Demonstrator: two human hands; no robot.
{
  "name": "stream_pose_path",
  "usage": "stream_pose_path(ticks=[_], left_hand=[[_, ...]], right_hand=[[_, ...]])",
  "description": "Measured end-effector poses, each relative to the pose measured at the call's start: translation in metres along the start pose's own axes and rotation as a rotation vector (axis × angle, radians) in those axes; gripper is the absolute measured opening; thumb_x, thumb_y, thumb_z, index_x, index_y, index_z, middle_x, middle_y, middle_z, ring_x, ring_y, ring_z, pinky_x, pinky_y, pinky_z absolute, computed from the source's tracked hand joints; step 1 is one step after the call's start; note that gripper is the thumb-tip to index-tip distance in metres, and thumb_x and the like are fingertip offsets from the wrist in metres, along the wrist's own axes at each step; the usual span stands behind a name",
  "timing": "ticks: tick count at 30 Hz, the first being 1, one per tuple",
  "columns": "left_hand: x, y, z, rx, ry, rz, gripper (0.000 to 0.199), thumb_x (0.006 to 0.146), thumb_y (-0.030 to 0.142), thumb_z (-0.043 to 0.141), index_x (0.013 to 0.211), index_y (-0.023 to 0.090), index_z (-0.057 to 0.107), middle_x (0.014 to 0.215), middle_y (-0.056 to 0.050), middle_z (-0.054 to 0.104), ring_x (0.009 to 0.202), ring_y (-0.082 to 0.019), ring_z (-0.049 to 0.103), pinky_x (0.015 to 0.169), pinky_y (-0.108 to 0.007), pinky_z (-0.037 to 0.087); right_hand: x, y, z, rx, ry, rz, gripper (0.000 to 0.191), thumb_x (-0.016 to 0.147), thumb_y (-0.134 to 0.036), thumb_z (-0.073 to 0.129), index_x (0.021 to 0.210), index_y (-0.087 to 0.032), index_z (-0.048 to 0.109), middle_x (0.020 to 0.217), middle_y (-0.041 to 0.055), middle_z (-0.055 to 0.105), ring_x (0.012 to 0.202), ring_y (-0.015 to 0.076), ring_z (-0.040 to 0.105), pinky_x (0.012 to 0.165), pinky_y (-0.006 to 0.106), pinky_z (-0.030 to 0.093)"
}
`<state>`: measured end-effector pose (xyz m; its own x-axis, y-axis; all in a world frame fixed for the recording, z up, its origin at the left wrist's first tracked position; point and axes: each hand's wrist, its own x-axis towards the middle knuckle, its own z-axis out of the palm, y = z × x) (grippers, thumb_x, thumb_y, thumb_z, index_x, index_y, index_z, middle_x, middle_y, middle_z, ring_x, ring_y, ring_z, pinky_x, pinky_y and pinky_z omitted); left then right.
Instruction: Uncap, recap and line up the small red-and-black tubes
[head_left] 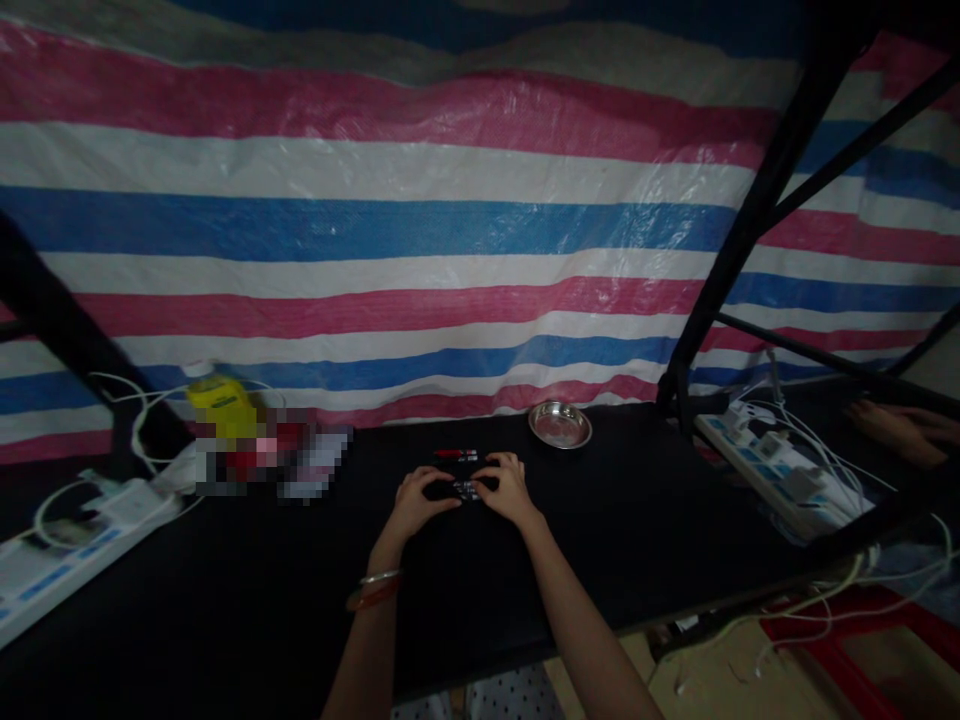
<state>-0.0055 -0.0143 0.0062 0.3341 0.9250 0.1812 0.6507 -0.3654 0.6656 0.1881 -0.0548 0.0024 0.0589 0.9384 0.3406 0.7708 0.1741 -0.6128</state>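
Several small, dark, stick-like pieces with pale markings lie close together on the black tabletop; what kind they are is too small and dark to tell. My left hand curves around their left end, thumb and forefinger bent towards them. At the right end, my right hand presses its thumb and fingers against the same pieces. Just beyond my fingertips rests a similar red and black piece with a pale end. My left wrist carries a silver bangle and a reddish band.
A round metal dish stands at the back right. Behind the table hangs a striped plastic sheet. Left are a yellow bottle and a power strip. Another strip with cables and another person's hands are right.
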Motion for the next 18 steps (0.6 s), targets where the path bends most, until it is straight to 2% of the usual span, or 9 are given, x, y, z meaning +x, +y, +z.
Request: stream_pose_path(ticks=[18], left_hand=[[-0.0002,-0.0014,0.0005,-0.031,0.015,0.023,0.038,0.056,0.043,0.074,0.091,0.030,0.070,0.101,-0.003,0.062,0.098,-0.024,0.055,0.091,-0.041,0.039]], right_hand=[[0.0007,0.0033,0.0021,0.014,0.007,-0.004,0.010,0.074,-0.030,0.068,0.083,-0.031,0.072,0.109,0.0046,0.057,0.108,0.0218,0.043,0.090,0.036,0.030]])
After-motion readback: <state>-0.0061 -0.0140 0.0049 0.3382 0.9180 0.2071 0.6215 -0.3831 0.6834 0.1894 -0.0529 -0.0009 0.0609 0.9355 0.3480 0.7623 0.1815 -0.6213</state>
